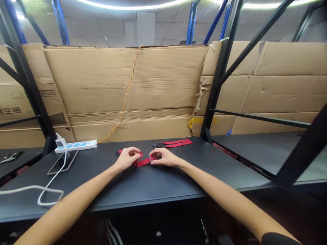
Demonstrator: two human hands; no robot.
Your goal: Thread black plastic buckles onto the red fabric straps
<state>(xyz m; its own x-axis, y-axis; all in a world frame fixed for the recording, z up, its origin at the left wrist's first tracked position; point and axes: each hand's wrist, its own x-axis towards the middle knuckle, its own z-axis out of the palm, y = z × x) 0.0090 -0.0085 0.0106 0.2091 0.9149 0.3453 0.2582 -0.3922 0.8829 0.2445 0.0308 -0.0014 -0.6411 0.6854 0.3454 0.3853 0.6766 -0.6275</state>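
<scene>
As the red strap [143, 162] runs crosswise (rising rightward), fingers of left hand [127, 159] and right hand [163, 157] pinch it.

On the desk [143, 190], a strap [142, 162] sits between the left hand [127, 159] and the right hand [162, 157], with two more straps [177, 143] behind it near the desk's back edge. Further left, a power strip [76, 146] lies along that edge, a phone [62, 162] lies just in front of it, and a cable [44, 194] runs forward from the strip past the phone. Sheets of cardboard [122, 88] stand behind the desk.
</scene>
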